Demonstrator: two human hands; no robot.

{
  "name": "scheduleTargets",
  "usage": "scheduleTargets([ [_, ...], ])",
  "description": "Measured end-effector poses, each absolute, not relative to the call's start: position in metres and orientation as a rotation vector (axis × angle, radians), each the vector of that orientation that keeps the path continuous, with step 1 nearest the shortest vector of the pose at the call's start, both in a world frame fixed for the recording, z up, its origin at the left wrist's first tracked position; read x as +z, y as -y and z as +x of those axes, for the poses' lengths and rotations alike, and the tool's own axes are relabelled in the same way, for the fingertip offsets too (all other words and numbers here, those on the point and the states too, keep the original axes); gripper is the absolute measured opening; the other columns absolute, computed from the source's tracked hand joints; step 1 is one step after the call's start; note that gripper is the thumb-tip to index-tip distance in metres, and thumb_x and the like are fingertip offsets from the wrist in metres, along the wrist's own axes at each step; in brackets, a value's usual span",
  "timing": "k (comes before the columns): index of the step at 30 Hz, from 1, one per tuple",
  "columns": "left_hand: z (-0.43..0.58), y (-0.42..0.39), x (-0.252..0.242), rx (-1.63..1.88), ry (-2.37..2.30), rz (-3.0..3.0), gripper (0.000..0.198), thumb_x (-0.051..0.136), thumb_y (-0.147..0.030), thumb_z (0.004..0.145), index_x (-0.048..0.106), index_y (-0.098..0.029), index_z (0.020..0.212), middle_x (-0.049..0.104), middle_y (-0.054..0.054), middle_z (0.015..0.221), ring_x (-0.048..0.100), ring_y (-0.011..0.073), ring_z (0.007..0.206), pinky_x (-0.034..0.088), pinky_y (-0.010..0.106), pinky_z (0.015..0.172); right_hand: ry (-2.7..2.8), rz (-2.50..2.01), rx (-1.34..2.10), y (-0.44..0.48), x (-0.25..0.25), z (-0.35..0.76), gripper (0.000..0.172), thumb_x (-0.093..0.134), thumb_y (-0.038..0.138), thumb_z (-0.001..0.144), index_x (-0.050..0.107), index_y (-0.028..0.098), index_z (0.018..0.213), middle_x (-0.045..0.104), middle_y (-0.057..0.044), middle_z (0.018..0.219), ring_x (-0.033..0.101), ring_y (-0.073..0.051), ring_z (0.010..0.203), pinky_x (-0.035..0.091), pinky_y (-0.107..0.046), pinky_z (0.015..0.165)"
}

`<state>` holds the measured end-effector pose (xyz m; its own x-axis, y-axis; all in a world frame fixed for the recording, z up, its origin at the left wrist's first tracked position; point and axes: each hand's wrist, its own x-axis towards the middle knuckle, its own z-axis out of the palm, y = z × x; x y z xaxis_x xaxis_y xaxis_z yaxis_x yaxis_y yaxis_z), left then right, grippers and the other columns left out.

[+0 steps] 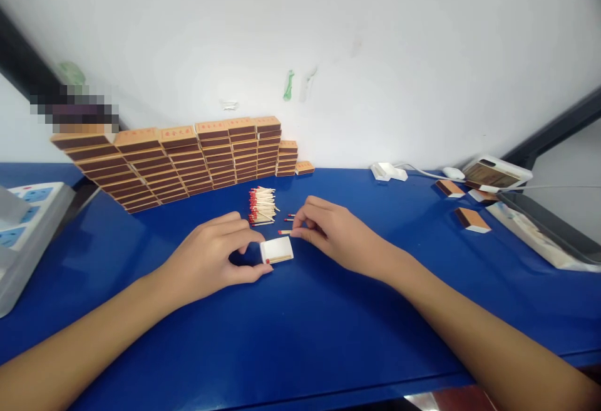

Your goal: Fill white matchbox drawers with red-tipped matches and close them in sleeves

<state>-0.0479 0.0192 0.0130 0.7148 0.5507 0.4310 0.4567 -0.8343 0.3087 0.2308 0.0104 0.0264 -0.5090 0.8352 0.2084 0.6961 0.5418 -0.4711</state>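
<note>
Between the thumb and fingers of my left hand (218, 251) is a small white matchbox tray (278, 248), gripped at its left end. Along the tray's near side lies a match with its red head to the left. My right hand (331, 229) pinches a single match (284, 232), its red head pointing left, just above the tray's far right corner. A pile of red-headed matches (263, 206) lies on the blue table behind the tray. Two or so loose matches (288, 219) rest between that pile and my right fingers.
Stacked matchboxes (206, 154) form a stepped wall at the back left. A power strip (35, 229) stands at the left edge. To the right are loose matchboxes (472, 219), a white cable (425, 172), a dark flat device (554, 226) and a white tray piece (389, 171).
</note>
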Motion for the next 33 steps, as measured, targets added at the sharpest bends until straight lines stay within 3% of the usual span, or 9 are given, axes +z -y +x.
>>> scheduleTargets([
  [9,-0.045,-0.017,0.015,0.857,-0.803,2.792,0.018,0.078,-0.037,0.096,0.077,-0.02,0.099,0.062,-0.001,0.072,0.053,0.0166,0.072,0.046,0.031,0.066,2.54,-1.184,0.313,0.009,0.025,0.207,0.008,0.064,0.023,0.107,0.067,0.019,0.101,0.066,-0.006,0.104,0.059,-0.016,0.073,0.044,-0.032,0.067],
  [17,-0.046,-0.017,0.013,0.816,-0.819,2.786,0.018,0.077,-0.039,0.096,0.078,-0.022,0.099,0.063,-0.001,0.072,0.057,0.017,0.074,0.047,0.031,0.067,2.299,-1.358,0.241,-0.019,0.014,0.231,0.006,0.067,0.028,0.105,0.069,0.022,0.106,0.067,-0.006,0.105,0.065,-0.019,0.085,0.047,-0.033,0.075],
  [25,-0.045,-0.015,0.015,0.838,-0.787,2.799,0.017,0.079,-0.036,0.095,0.077,-0.02,0.1,0.062,-0.002,0.073,0.056,0.0171,0.074,0.046,0.031,0.066,2.25,-1.47,0.419,-0.033,0.006,0.242,0.011,0.067,0.028,0.103,0.068,0.02,0.096,0.065,-0.005,0.101,0.061,-0.017,0.079,0.047,-0.032,0.072],
  [33,-0.048,-0.015,0.013,0.822,-0.796,2.804,0.016,0.078,-0.036,0.095,0.077,-0.02,0.1,0.062,-0.001,0.072,0.056,0.0174,0.074,0.045,0.031,0.065,2.34,-1.429,0.444,-0.037,0.013,0.256,0.013,0.058,0.021,0.105,0.067,0.02,0.097,0.065,-0.005,0.095,0.063,-0.02,0.087,0.049,-0.034,0.078],
])
